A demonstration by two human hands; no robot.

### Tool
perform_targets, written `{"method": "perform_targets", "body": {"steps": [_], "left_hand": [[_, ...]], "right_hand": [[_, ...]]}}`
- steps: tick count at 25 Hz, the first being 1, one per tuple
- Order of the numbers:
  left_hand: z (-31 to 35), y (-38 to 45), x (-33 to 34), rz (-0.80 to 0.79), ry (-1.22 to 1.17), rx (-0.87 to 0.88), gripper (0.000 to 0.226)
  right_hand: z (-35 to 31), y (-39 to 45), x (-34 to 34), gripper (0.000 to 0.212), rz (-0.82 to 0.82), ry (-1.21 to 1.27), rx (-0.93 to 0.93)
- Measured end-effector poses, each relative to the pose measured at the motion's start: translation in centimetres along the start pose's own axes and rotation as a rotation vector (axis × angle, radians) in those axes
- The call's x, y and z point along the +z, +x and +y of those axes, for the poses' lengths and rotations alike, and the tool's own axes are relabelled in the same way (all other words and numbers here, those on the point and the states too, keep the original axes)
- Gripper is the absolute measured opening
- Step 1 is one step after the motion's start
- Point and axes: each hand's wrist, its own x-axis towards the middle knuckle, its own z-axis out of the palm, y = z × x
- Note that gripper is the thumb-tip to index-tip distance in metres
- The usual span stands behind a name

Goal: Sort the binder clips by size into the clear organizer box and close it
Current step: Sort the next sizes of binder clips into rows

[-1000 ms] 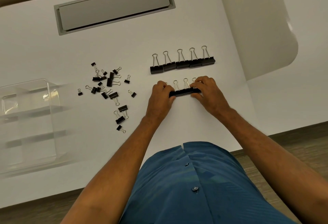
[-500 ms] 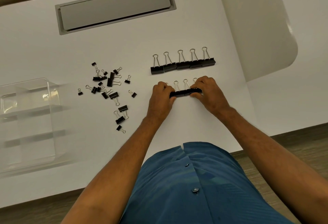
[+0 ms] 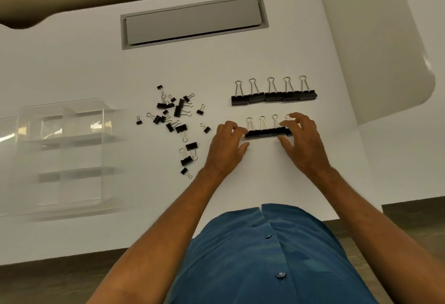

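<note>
On the white table (image 3: 277,178) several large black binder clips form a near row (image 3: 266,132). My left hand (image 3: 225,147) touches the row's left end with its fingertips, its thumb spread below the row. The fingers of my right hand (image 3: 302,138) rest on the right-end clip, and its thumb is off the row. A second row of large clips (image 3: 273,96) lies just beyond. To the left is a loose pile of small and medium clips (image 3: 177,120). The clear organizer box (image 3: 60,149) stands at the far left, blurred; its dividers show.
A grey hatch (image 3: 192,21) is set into the table at the back. Another white tabletop (image 3: 385,62) adjoins on the right. The table's front edge (image 3: 96,253) runs close to my blue shirt (image 3: 265,255).
Both thumbs have come away from the near row, which the hands pinched from both ends before. The view has tilted, and more of the table's far edge shows.
</note>
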Motion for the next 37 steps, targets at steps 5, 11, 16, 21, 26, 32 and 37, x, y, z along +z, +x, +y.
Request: {"method": "perform_targets", "body": {"steps": [5,11,16,21,26,32,37], "left_hand": [[-4.2,-4.3,-3.5,0.099,-0.036,-0.05,0.026],[-9.8,-8.7,-5.5,0.092,-0.024,-0.196,0.029],[-11.9,-9.4,-5.9,0.025,0.003,-0.212,0.032],[-13.3,-9.2,-6.4,-0.018,-0.039,-0.203,0.027],[-15.0,-9.8,-6.9,-0.028,-0.112,-0.194,0.024],[-15.1,-10.0,-7.1,-0.023,-0.115,-0.174,0.024],[-12.7,-9.5,-6.3,-0.003,-0.102,-0.119,0.027]], "right_hand": [[-5.1,-1.0,1.9,0.033,-0.014,0.04,-0.072],[-12.5,-0.9,4.9,0.03,-0.125,0.141,-0.149],[-17.6,-0.7,7.6,0.035,-0.258,0.154,-0.266],[-19.6,-0.1,10.8,0.061,-0.308,0.075,-0.35],[-19.8,-0.2,11.5,0.071,-0.328,-0.039,-0.337],[-18.2,-1.0,10.7,0.037,-0.313,0.006,-0.166],[-16.1,-2.7,8.4,0.041,-0.246,0.087,-0.001]]}}
